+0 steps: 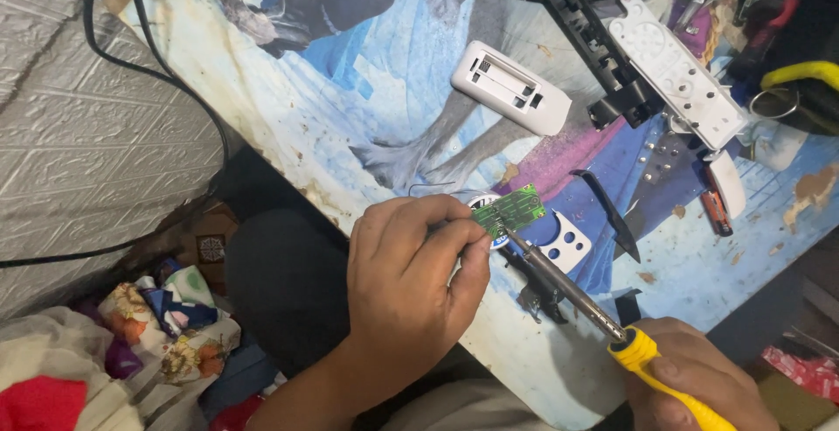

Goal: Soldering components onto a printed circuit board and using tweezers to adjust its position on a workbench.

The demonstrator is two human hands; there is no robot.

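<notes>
Soldering in hand | green circuit board (509, 210) pinched by left hand (411, 274) near desk's front edge | yellow-handled soldering iron (577, 295) clenched in right hand (699, 378), tip touched to board | steady tip judged needed.

Two hands (411, 282) (690, 378), one green circuit board (509, 211), one soldering iron (603, 326), two white casings (511, 87) (677, 68).

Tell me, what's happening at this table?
A person is soldering. The left hand pinches a small green circuit board above the table, while the right hand holds a yellow-handled soldering iron, its tip at the board's edge. A white plastic case and other opened parts lie farther back.
</notes>
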